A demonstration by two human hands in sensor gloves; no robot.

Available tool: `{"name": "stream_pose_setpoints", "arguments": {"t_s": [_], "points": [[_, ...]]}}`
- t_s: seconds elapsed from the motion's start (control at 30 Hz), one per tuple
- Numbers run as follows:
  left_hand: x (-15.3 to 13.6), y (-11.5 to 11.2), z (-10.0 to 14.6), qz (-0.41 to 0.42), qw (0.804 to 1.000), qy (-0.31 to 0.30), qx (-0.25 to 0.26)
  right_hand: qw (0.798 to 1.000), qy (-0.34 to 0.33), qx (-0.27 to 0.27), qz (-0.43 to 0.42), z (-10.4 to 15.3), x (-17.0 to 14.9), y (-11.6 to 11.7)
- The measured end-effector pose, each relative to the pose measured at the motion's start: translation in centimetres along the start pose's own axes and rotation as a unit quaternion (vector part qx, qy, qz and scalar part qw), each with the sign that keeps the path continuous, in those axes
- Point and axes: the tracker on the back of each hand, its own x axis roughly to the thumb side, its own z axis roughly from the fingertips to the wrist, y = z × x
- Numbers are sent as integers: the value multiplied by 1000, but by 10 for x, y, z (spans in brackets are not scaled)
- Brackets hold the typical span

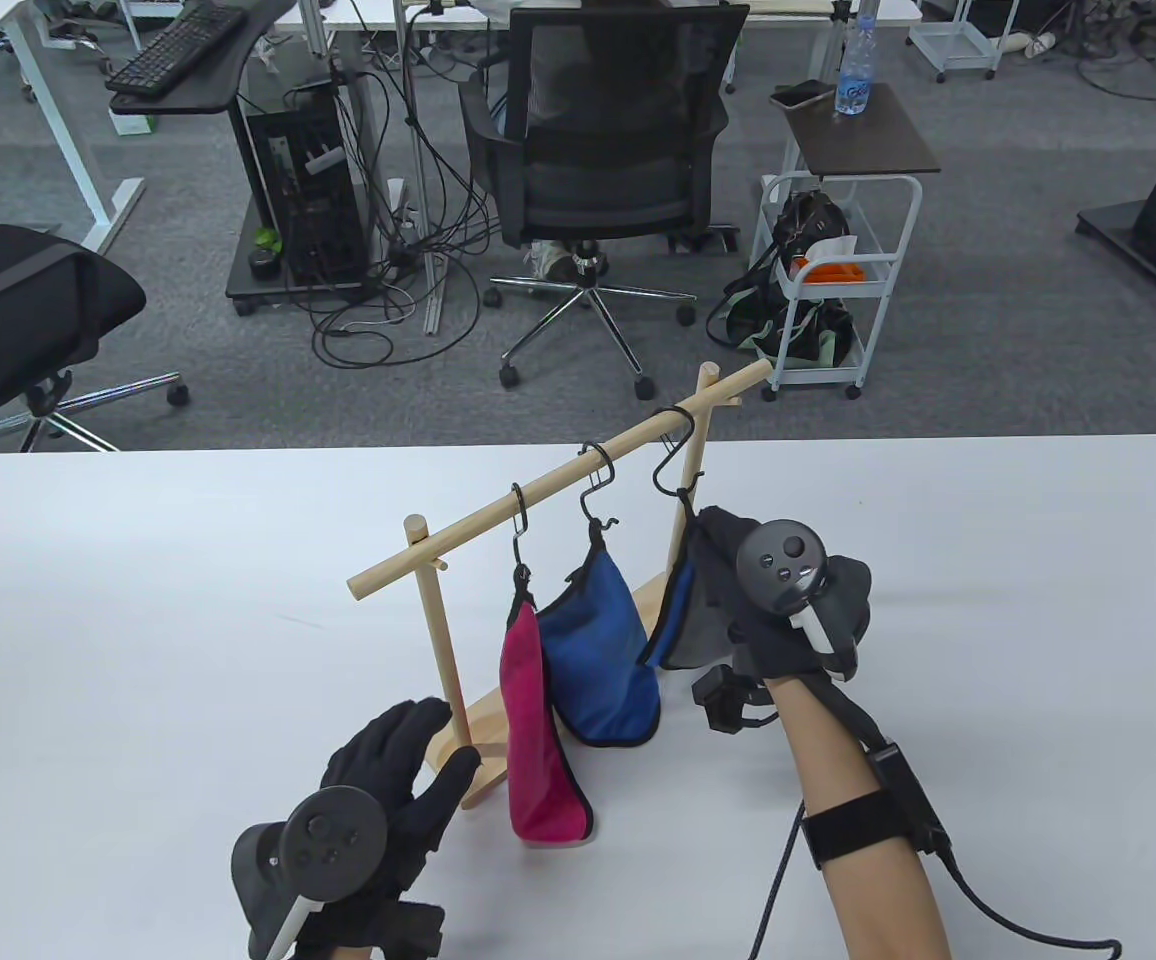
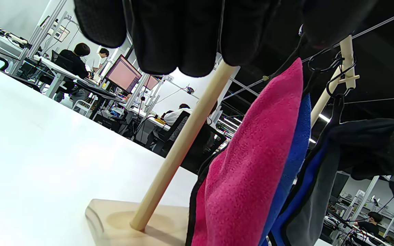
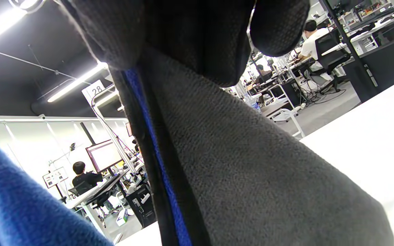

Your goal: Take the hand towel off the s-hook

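A wooden rack (image 1: 558, 478) stands on the white table (image 1: 138, 600). Three black s-hooks hang from its rail, each with a towel: a pink towel (image 1: 536, 740), a blue towel (image 1: 600, 660), and a grey towel with blue trim (image 1: 688, 615) on the right s-hook (image 1: 673, 455). My right hand (image 1: 738, 590) grips the grey towel (image 3: 251, 171) near its top. My left hand (image 1: 408, 770) grips the rack's near post (image 2: 183, 143) just above its base (image 2: 115, 218). The pink towel (image 2: 251, 164) hangs beside that post.
The rack's far post (image 1: 698, 430) and base lie behind the towels. Beyond the table's far edge are an office chair (image 1: 608, 170), a white cart (image 1: 833, 270) and desks. My right arm's cable (image 1: 788, 870) trails over the table's front.
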Motion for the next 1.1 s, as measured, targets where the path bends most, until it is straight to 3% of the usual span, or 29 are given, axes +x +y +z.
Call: {"name": "stream_pose_setpoints", "arguments": {"t_s": [0.57, 1.1], "points": [[-1, -1, 0, 3, 1000, -2, 0, 999, -2, -34, 0, 5, 7, -32], [-1, -2, 1, 5, 1000, -5, -2, 997, 51, -28, 56, 22, -48, -35]]}}
